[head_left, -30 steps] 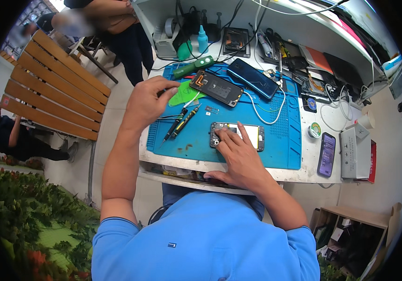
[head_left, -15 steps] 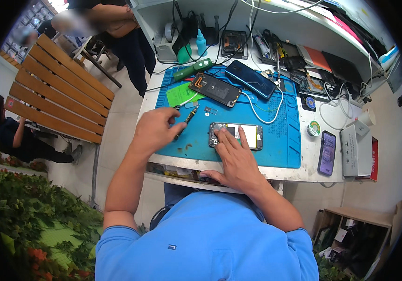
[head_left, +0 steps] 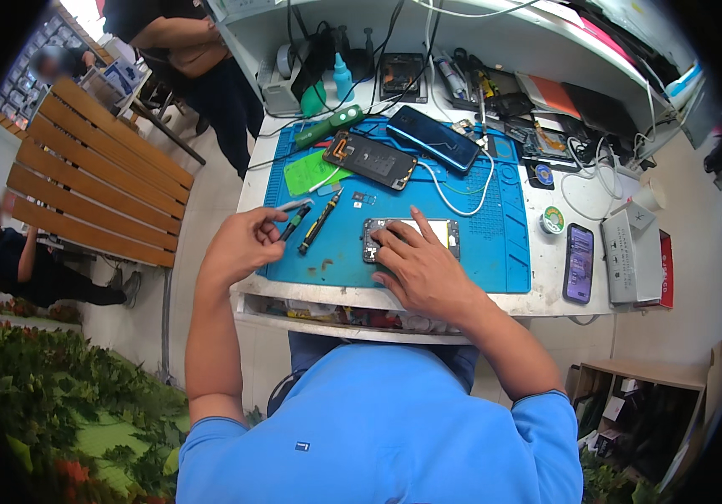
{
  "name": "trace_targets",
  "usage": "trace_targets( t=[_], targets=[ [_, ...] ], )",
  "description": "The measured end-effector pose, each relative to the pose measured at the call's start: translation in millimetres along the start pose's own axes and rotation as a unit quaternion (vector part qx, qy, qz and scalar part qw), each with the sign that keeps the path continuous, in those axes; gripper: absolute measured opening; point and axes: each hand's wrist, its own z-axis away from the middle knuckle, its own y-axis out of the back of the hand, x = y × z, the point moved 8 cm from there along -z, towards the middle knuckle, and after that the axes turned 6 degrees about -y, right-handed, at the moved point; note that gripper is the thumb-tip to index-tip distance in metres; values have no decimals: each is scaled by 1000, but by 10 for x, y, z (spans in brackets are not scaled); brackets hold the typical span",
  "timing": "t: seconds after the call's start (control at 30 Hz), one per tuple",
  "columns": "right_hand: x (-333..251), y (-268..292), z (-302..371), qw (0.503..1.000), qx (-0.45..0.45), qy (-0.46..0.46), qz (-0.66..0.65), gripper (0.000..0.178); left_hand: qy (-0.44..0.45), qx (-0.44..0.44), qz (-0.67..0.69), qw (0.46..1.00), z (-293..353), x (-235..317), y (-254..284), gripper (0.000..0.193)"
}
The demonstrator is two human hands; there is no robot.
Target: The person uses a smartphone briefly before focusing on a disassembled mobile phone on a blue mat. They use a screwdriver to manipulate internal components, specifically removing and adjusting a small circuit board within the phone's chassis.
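Observation:
My left hand (head_left: 246, 242) is at the mat's left edge, thumb and forefinger closed round a slim dark screwdriver (head_left: 295, 223) with a green band. A greyish flat piece (head_left: 294, 204) shows by its fingertips; what it is I cannot tell. Just right of this hand lies a yellow-and-black screwdriver (head_left: 321, 222). My right hand (head_left: 424, 273) rests over an opened phone (head_left: 442, 233) with its inside showing, fingers bent onto its left part and thumb at its near edge. My palm hides some of the phone. Small parts (head_left: 363, 198) lie beyond it on the blue mat (head_left: 495, 269).
Farther back are a removed phone back panel (head_left: 371, 160), a blue phone (head_left: 433, 139), a green card (head_left: 304, 174) and a white cable (head_left: 462, 212). A solder spool (head_left: 552, 220), a lit phone (head_left: 578, 265) and a white box (head_left: 630, 256) stand right. An open drawer (head_left: 353, 323) juts out below.
My left hand has drawn back leftward, and the dark screwdriver now shows at its fingers. My right hand's fingers, flatter before, have bent on the opened phone. The whole view has shifted slightly.

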Motion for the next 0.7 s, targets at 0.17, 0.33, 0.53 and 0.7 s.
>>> trace_targets(
  t=[0.17, 0.33, 0.53, 0.7],
  targets=[
    [49, -41, 43, 999, 25, 22, -20, 34, -82, 30, 336, 938, -26, 60, 47, 48],
    [-91, -96, 58, 998, 56, -11, -2, 34, -153, 40, 458, 875, -422, 447, -151, 39],
    [-192, -129, 90, 996, 82, -38, 4, 36, -258, 105, 337, 899, -1350, 676, -262, 42],
    [-218, -143, 63, 995, 86, -58, -8, 40, -285, 133, 253, 915, -1472, 916, -320, 83]
  ],
)
